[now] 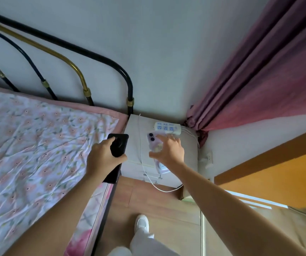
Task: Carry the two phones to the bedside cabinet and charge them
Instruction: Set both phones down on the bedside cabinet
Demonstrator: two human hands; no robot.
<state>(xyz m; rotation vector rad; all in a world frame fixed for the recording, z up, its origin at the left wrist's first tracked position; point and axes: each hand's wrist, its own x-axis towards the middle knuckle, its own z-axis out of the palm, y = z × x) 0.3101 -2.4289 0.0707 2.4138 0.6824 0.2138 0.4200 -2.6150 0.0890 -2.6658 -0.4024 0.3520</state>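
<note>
My left hand (102, 159) grips the black phone (115, 156); my right hand (168, 151), fingers spread, holds the lilac phone (155, 145) over the cabinet (132, 145) mid-frame. Neither is plugged in yet.

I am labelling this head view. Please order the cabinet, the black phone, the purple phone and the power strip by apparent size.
1. Cabinet
2. Black phone and purple phone: alike, both partly hidden by hands, so unranked
3. Power strip, though it lies farther away
</note>
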